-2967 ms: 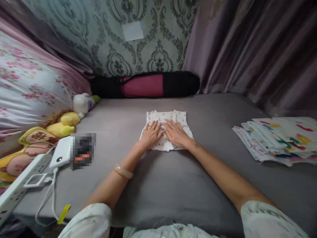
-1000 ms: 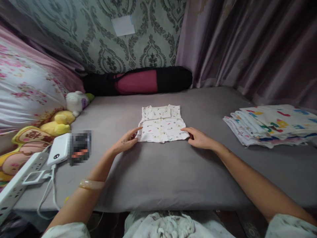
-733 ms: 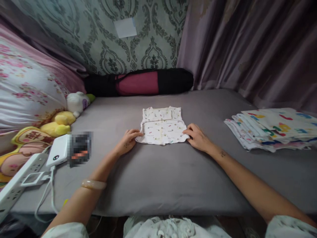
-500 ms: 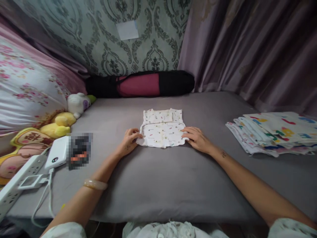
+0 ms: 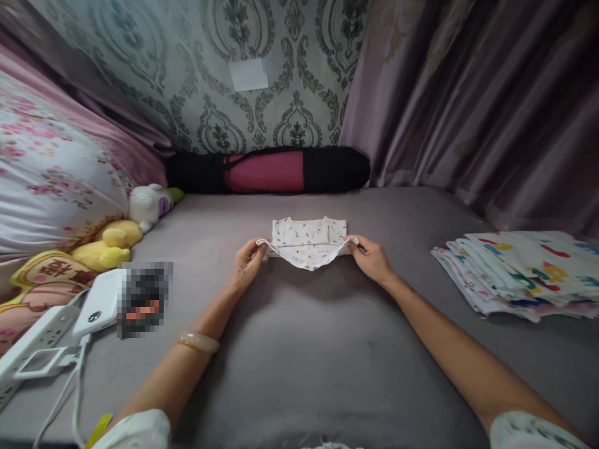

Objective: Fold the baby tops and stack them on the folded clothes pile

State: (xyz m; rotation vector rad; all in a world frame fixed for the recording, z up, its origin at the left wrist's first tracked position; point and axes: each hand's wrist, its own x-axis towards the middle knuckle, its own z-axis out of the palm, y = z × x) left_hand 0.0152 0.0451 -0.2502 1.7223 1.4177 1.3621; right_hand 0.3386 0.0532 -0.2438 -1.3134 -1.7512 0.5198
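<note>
A small white baby shirt (image 5: 304, 234) with a scattered little print lies partly folded in the middle of the grey sheet. My left hand (image 5: 249, 260) pinches the near left corner of its hem, thumb against fingers. The near right corner is pinched the same way by my right hand (image 5: 370, 254). Both corners are lifted off the bed, and the near edge sags between them in a shallow curve. At the far side, a folded-over panel lies flat across the shirt.
To the right is a stack of folded printed clothes (image 5: 524, 271). A black and red long bag (image 5: 266, 171) lies along the wall. On the left are plush toys (image 5: 105, 243), a white power bank (image 5: 100, 302), a power strip (image 5: 35, 337) with cables, and a pixelated dark item (image 5: 144, 299).
Both hands have closed on the near corners of the shirt and raised them up and away from me. The hem, flat before, now hangs between them. The view has tilted slightly upward.
</note>
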